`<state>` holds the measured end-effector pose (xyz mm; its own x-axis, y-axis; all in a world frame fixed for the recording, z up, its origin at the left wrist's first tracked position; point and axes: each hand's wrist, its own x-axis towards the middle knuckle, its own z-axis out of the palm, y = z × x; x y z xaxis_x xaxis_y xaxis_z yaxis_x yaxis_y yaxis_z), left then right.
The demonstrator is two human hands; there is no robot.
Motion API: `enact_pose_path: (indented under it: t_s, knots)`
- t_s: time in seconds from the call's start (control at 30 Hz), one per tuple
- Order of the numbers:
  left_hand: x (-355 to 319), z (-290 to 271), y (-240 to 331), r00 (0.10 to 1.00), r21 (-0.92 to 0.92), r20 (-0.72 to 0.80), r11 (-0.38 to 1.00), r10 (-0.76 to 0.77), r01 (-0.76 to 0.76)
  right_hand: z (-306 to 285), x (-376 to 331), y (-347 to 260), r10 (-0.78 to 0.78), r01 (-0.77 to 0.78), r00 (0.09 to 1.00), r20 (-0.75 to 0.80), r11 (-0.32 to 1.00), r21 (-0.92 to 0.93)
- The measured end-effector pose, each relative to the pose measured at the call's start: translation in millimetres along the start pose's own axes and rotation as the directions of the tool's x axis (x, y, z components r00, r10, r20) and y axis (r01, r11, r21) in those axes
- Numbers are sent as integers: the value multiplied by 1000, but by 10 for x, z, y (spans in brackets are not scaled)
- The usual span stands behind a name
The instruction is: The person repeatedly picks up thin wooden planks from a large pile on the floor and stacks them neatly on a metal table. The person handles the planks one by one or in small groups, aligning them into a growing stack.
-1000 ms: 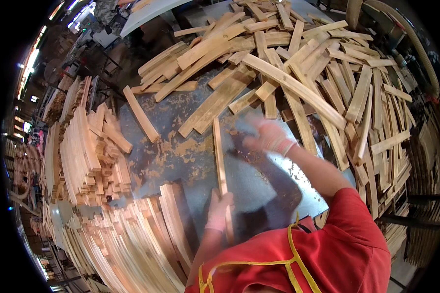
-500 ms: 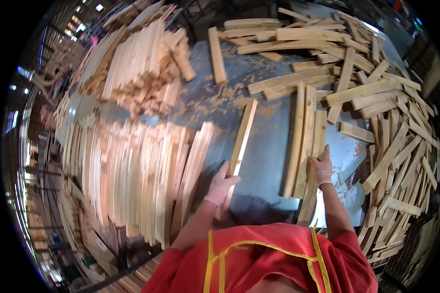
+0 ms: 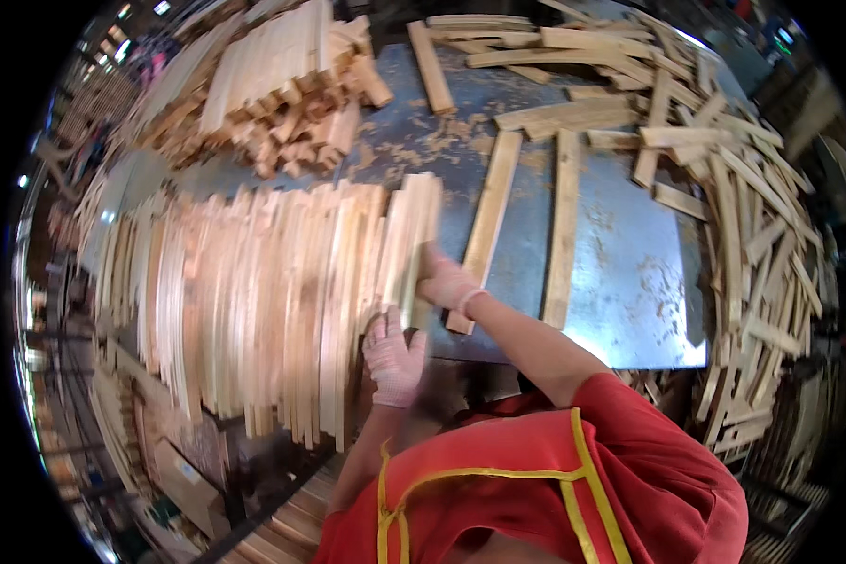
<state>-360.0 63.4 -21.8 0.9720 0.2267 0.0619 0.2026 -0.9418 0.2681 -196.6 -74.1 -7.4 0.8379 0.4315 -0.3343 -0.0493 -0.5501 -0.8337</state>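
Both my hands wear pale knit gloves and are at the right end of a dense row of upright wooden strips point(image 3: 291, 301). My right hand point(image 3: 447, 281) reaches across to the left and grips the outermost wooden strip point(image 3: 427, 211) from its right side; its fingertips are partly hidden. Near the lower end of that strip, my left hand point(image 3: 393, 365) lies against the wood with its fingers stretched out. Two separate boards, a slanted one point(image 3: 491, 221) and a straighter one point(image 3: 561, 230), lie on the metal table point(image 3: 620, 282) to the right of my hands.
A jumbled heap of boards point(image 3: 752, 244) covers the table's right side. Far left stands a tall stack of strips point(image 3: 268, 70). A single board point(image 3: 430, 70) lies at the far middle. Wood shavings point(image 3: 409, 146) are scattered over the metal. The table's near edge runs before my red apron.
My right hand has left the boards at right and moved left to the row's end. My left hand has moved left too. Fewer loose boards lie in the middle.
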Motion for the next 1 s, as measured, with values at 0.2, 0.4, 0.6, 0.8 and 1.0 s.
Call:
enact_pose_path:
  t_s: [0.2, 0.4, 0.6, 0.8, 1.0]
  knots:
    - [109, 65, -45, 990, 205, 61, 969, 124, -134, -339, -26, 574, -79, 70, 996, 35, 972, 223]
    - [226, 7, 632, 959, 294, 55, 914, 277, -281, -2635, -1267, 1659, 168, -297, 743, -647, 950, -93]
    - [611, 745, 1291, 968, 231, 249, 970, 18, -77, -4446, -2479, 2535, 364, -831, 366, -857, 542, -125]
    - [679, 970, 2050, 985, -314, 170, 947, -19, 73, -4552, -2613, 3043, 222, -767, 533, -816, 533, -357]
    - [432, 1001, 3086, 947, 61, 319, 996, 44, -67, -3457, -2180, 2974, 364, -116, 738, -569, 898, 424]
